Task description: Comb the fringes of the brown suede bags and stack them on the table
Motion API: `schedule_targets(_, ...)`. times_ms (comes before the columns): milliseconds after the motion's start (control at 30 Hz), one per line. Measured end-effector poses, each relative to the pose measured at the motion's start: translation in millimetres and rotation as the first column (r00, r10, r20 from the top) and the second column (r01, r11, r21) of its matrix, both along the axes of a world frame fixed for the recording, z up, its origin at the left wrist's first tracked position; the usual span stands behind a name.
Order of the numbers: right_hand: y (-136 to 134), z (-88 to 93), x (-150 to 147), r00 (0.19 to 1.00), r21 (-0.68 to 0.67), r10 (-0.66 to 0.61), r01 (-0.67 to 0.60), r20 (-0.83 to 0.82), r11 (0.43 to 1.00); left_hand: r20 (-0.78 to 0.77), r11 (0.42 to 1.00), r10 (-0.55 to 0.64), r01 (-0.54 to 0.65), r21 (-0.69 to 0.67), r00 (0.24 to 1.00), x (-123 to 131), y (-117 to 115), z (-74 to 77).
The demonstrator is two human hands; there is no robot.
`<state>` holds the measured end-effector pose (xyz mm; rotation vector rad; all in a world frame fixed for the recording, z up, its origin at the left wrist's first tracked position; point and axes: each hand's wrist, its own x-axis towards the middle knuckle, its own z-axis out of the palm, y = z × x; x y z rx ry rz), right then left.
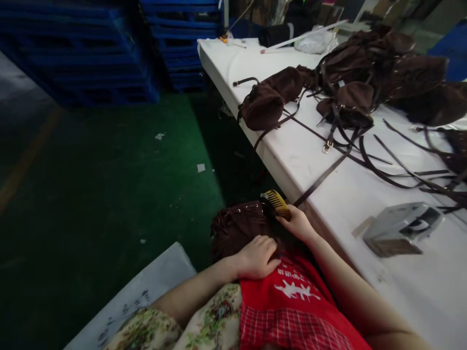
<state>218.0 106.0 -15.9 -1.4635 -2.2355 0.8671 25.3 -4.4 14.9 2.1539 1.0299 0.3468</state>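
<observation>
Presently holding: yellow comb (279, 203) at dark brown bag (239, 226)

The person's right hand (298, 224) is gripping the yellow comb, its fingers pinching the near end. The teeth are facing the bag's right end; whether they are touching it cannot be determined.

The left hand (256, 256) is resting on the near side of the dark brown bag. Its fingers are lying close together; whether they are pinching the material cannot be told.

The dark brown bag is lying on the person's lap, beyond a red apron (297, 291) and just beside the desk (292, 163). Small metal eyelets (248, 208) are showing along its far edge.

To the right, the desk is carrying a pile of brown bags (386, 65); a separate brown bag (263, 108) is lying near the desk's left edge. Dark straps (317, 184) are trailing across the surface, one crossing the edge near the right hand. A wrapped box (403, 227) is standing on the nearer part. A white rod (304, 37) is lying at the far end, near a clear plastic bag (318, 43).

To the left, blue pallets (95, 58) are standing in stacks on the green floor (164, 141).
</observation>
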Motion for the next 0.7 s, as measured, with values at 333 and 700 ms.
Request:
schedule_targets(333, 2.9, -37.6, -75.8, 0.954, -0.200, 0.298, -0.288, 0.022, 0.936, 0.261, 0.974, -0.155, 0.192, -0.120, 0.953, -22.1, -5.5, 23.8)
schedule_targets(700, -34.6, -39.1, -68.0, 0.972, -0.511, 0.204, -0.235, -0.116, 0.827, 0.502, 0.829, 0.490, -0.204, -0.520, 0.713, -111.9, 151.5, 24.2)
